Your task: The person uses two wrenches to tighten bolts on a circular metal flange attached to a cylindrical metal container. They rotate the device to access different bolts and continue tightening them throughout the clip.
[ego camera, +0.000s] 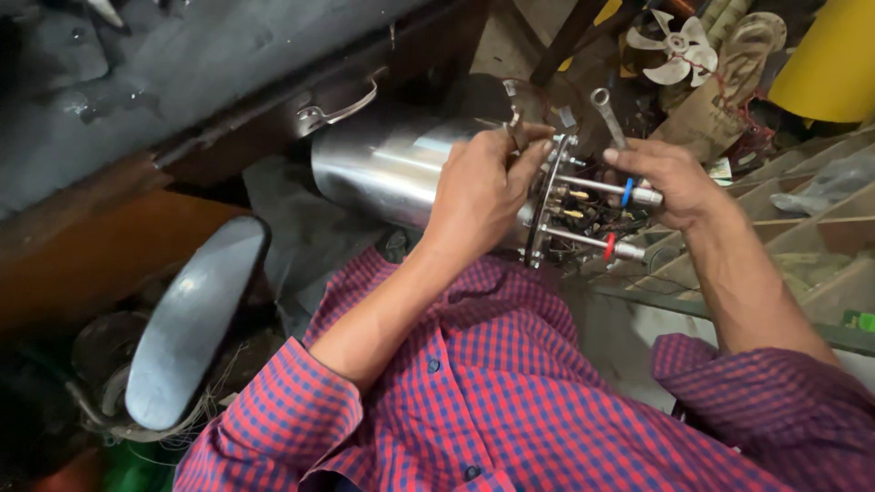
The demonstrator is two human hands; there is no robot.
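As seen from the head camera, you sit with a stainless steel tank point(396, 164) lying on its side across your lap, its round end flange point(545, 205) facing your right. Your left hand point(483, 187) rests on the tank at the flange rim, fingers curled together and pinched on a small metal part point(515, 118) at the top edge; what that part is cannot be told. Your right hand point(670, 182) is closed around the upper of two metal pipe stubs point(592, 186) projecting from the flange, and also holds a ring spanner point(608, 114) that points up and away from you. The upper stub carries a blue ring point(627, 191); the lower stub carries a red ring point(609, 246). Between the stubs, terminals and wiring point(583, 211) are exposed.

To your left, a grey oval seat point(191, 319) stands near your left elbow. Beyond the tank, a white fan impeller point(676, 46) lies beside a yellow cylinder point(825, 59). To your right, a slatted wooden rack point(802, 228) lies under your right forearm.
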